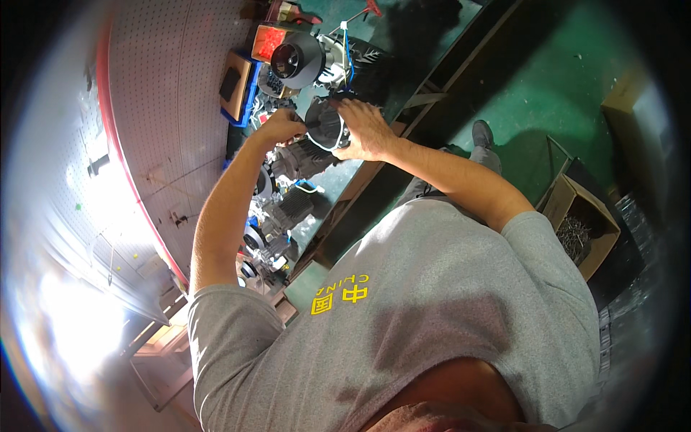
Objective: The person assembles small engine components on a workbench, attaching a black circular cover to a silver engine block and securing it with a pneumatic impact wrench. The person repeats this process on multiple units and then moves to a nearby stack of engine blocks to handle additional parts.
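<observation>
A dark, round, hollow motor cover [324,128] with a pale rim is tilted over the bench, its open side toward me. Around its right side curl the fingers of my right hand [366,131], gripping it with the thumb near the lower rim. At its left edge is my left hand [282,128], fingers pinched together; whatever they hold is too small to make out. Just below the cover lies a finned grey motor [306,160]. Beyond my hands stands a motor with a black round fan cover [296,60] and blue and yellow wires [350,61].
More finned motors [288,210] line the bench toward me on the left. An orange box of red parts [269,43] and a blue tray [252,93] sit along the pegboard wall [169,93]. On the right, a cardboard box [601,241] of thin metal pieces stands low.
</observation>
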### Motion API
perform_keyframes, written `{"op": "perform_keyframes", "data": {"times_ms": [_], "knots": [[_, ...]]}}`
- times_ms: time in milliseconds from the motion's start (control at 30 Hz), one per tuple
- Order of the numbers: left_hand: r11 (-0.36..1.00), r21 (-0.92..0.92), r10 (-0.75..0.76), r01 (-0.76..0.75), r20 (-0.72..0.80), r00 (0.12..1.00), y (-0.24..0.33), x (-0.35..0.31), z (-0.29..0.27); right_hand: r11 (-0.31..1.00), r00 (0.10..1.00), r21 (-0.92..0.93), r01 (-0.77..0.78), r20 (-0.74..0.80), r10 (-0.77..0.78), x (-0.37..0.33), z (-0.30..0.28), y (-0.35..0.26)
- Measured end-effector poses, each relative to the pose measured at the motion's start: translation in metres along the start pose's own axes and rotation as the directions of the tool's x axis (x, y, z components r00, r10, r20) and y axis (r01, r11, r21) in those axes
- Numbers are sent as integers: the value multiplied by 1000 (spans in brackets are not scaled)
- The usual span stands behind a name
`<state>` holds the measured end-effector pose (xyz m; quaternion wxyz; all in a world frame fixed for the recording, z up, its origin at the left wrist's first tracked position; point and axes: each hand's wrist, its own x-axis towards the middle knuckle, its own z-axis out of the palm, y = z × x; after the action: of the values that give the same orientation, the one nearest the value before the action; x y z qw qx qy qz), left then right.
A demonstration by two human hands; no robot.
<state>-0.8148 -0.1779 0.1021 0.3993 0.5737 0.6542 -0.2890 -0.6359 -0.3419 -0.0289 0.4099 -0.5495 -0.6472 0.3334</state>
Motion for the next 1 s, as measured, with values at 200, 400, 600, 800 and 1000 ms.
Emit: {"op": "perform_keyframes", "data": {"times_ms": [200,400,600,800,1000], "knots": [[993,-75,-90,94,56,994,4,-2,-5,999,1000,32,-2,-19,2,0,2,2],[987,-113,-106,112,61,993,-5,1,0,999,1000,33,-15,17,15,-4,-3,0],[993,-9,-119,119,-2,993,4,-3,2,999,1000,31,-17,4,17,-2,-1,1],[983,-120,-136,136,6,991,0,-3,5,1000,1000,14,-7,6,7,-1,-5,-4],[951,-251,-167,179,67,984,0,-1,4,1000,1000,9,12,-7,-12,-2,-5,-1]]}}
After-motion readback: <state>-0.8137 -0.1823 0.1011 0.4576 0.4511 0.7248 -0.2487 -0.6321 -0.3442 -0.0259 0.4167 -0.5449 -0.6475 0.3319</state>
